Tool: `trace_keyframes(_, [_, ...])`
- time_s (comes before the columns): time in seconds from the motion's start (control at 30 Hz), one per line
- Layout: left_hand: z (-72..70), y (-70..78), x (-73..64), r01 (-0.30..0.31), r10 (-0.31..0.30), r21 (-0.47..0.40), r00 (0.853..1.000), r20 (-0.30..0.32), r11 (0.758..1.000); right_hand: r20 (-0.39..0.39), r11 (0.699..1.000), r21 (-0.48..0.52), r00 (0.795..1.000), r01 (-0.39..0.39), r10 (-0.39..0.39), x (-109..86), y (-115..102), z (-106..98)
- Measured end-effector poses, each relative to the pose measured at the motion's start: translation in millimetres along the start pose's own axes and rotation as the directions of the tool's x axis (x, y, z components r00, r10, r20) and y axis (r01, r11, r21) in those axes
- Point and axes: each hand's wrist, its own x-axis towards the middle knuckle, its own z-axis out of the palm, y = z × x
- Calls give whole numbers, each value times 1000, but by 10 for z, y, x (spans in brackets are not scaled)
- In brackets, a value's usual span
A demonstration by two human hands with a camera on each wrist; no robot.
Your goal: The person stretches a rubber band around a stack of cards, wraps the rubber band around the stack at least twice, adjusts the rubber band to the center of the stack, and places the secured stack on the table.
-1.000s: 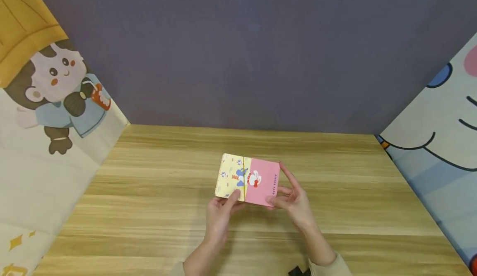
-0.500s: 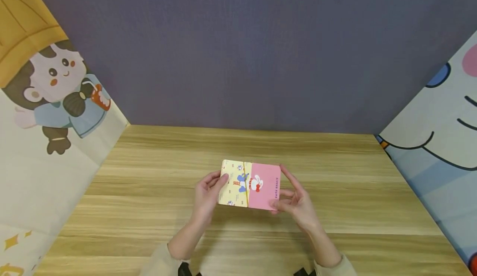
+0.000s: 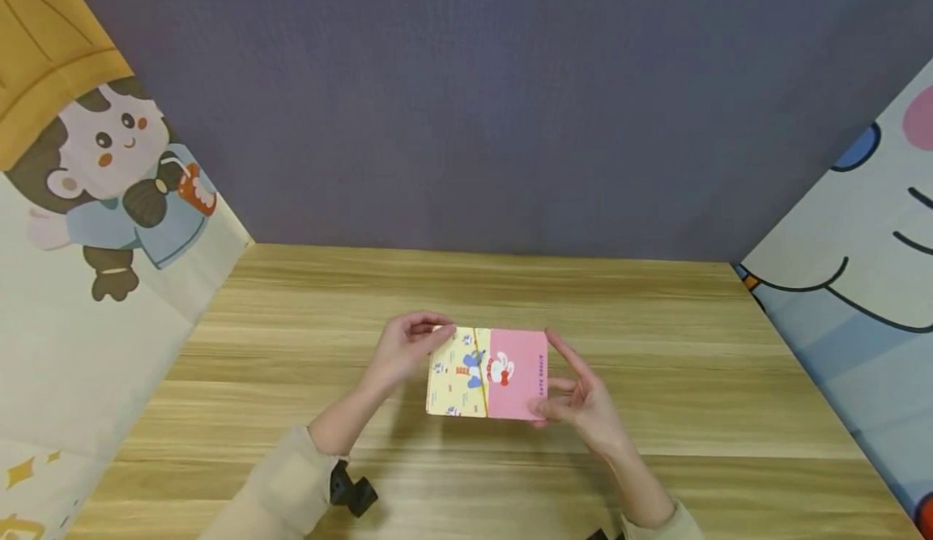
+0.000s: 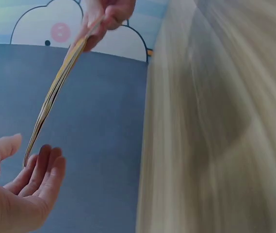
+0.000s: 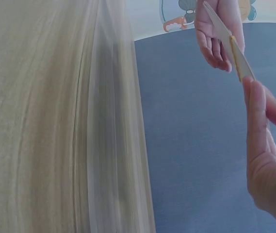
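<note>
A small notebook (image 3: 459, 374), part pale yellow with cartoon prints and part pink with a white rabbit, is held above the wooden table. A thin elastic band runs across its yellow part. My right hand (image 3: 586, 410) pinches the pink end, with the thumb on the cover at the lower right corner. At the upper left corner is my left hand (image 3: 408, 350). In the left wrist view, that hand's thumb (image 4: 9, 145) stands apart from the notebook's edge (image 4: 55, 90), and its loosely bent fingers (image 4: 43, 170) lie close to it. Whether they touch is unclear.
Below the hands spreads the wood-grain table (image 3: 291, 346). A dark grey panel (image 3: 481, 103) rises at its back, and cartoon-printed sheets (image 3: 44, 346) flank both sides. A black device (image 3: 352, 489) sits at the left sleeve.
My left hand has gone from the notebook's lower edge along its left side to the upper left corner. The notebook has come slightly nearer and levelled, still held by my right hand.
</note>
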Motion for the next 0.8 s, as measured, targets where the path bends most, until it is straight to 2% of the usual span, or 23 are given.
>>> trace_keyframes(0.07, [-19,109,-4,-19,16,55,998,62,998,5,1000,2,1000,-6,6,-9,2,8])
trace_keyframes(0.2, [-33,219,21,-51,33,124,989,146,991,19,1000,9,1000,-16,16,-34,13,19])
trace_keyframes(0.3, [-37,227,48,-79,53,129,980,191,988,25,1000,7,999,-27,26,-53,21,26])
trace_keyframes(0.37, [-35,295,34,-95,65,127,972,226,987,24,1000,2,999,-30,30,-60,24,33])
trace_keyframes(0.43, [-42,268,57,-110,77,119,964,256,987,24,999,-2,999,-34,34,-68,26,41])
trace_keyframes(0.63, [-84,67,176,-150,103,125,942,319,981,31,1000,-1,999,-23,23,-86,30,69])
trace_keyframes(0.8, [-126,42,199,-162,106,133,930,352,978,52,1000,15,999,-6,5,-100,25,94])
